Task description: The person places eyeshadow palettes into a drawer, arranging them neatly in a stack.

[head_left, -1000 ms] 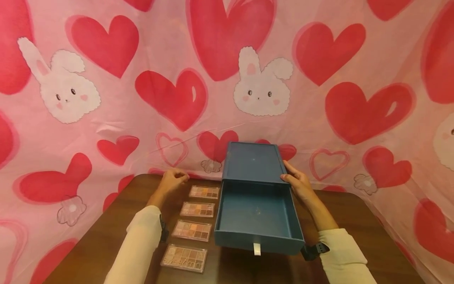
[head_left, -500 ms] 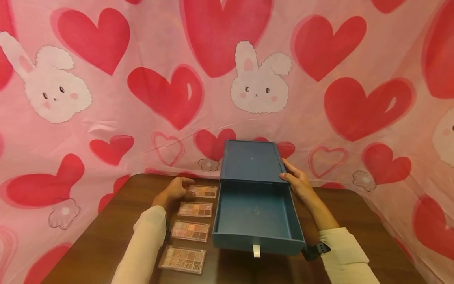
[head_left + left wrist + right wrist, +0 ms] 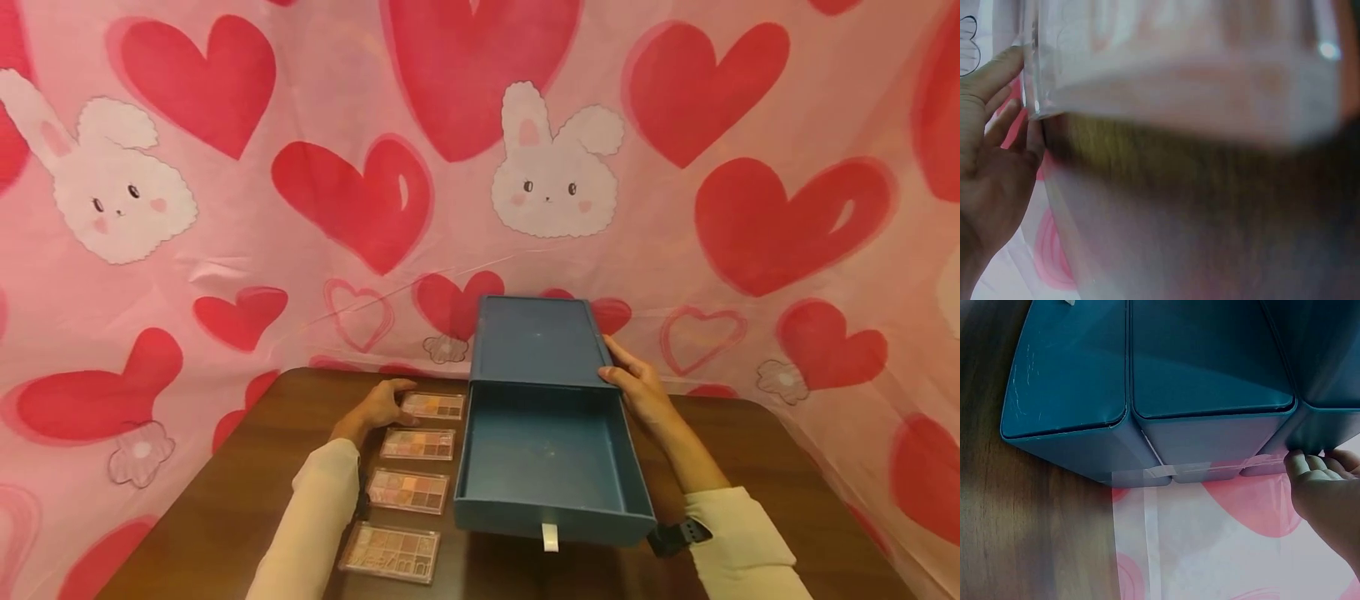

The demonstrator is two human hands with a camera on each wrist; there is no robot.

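My left hand (image 3: pixel 380 407) is at the farthest eyeshadow palette (image 3: pixel 435 406), thumb and fingers spanning its left end. In the left wrist view the fingers (image 3: pixel 1007 122) lie along the edge of a blurred clear palette case (image 3: pixel 1179 81). A blue drawer unit (image 3: pixel 534 342) stands at the table's middle, its top drawer (image 3: pixel 551 450) pulled out and bare inside. My right hand (image 3: pixel 637 387) holds the unit's right side, thumb at the front top edge; the right wrist view shows its fingers (image 3: pixel 1316 464) against the blue side wall.
Three more palettes run toward me along the drawer's left: one palette (image 3: pixel 417 444), another palette (image 3: pixel 408 490) and the nearest palette (image 3: pixel 392 552). A white pull tab (image 3: pixel 551 537) hangs from the drawer front. Below are more closed drawers (image 3: pixel 1210 356). A pink heart-and-bunny cloth (image 3: pixel 450 208) hangs behind the brown table (image 3: pixel 247 467).
My left hand has moved right and slightly down onto the left end of the farthest palette. The right hand stays on the drawer unit. The view has shifted slightly.
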